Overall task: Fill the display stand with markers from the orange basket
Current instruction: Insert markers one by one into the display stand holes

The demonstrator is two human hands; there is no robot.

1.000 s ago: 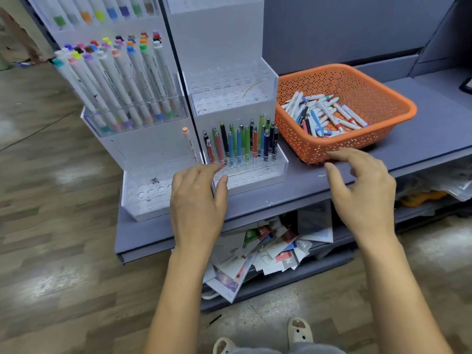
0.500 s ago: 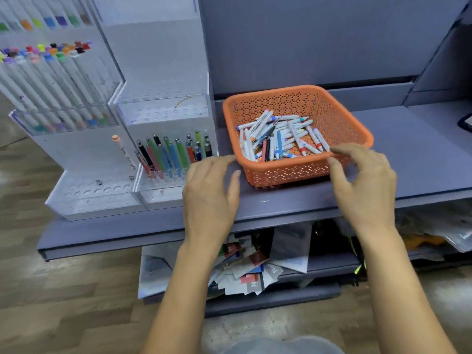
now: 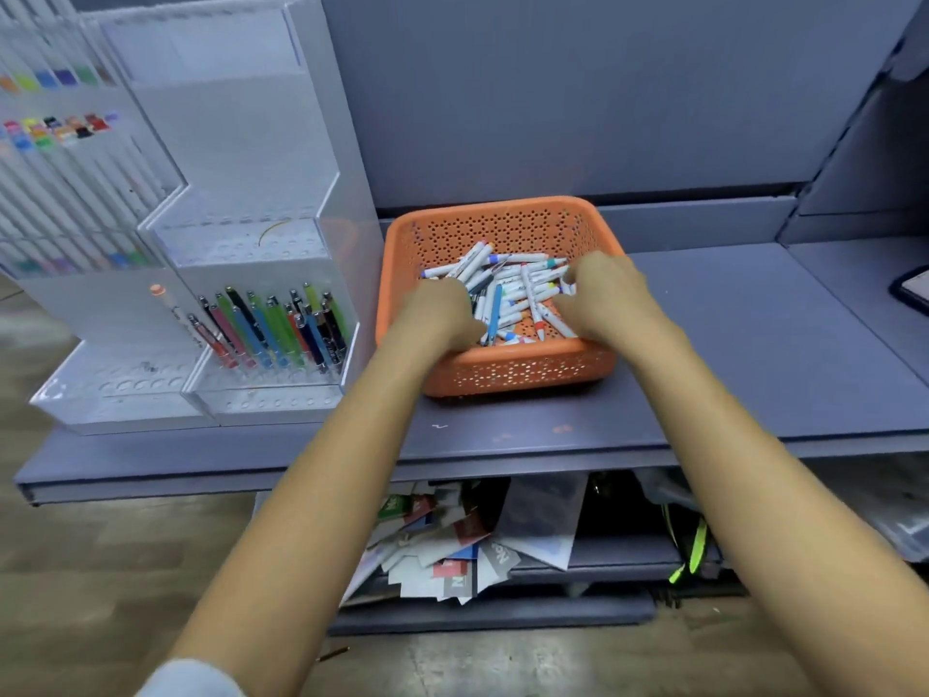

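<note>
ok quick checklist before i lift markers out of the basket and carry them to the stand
1. Both hands in the orange basket: ok, left hand and right hand are down in the marker pile.
2. Markers gripped: cannot tell, fingers are curled into the pile and hidden.
3. Basket seated on the shelf: ok, flat and back from the edge.
4. Free holes in the display stand: ok, empty front row and an empty upper tier.
5. Path to the stand: ok, it stands right beside the basket on the person's left.
</note>
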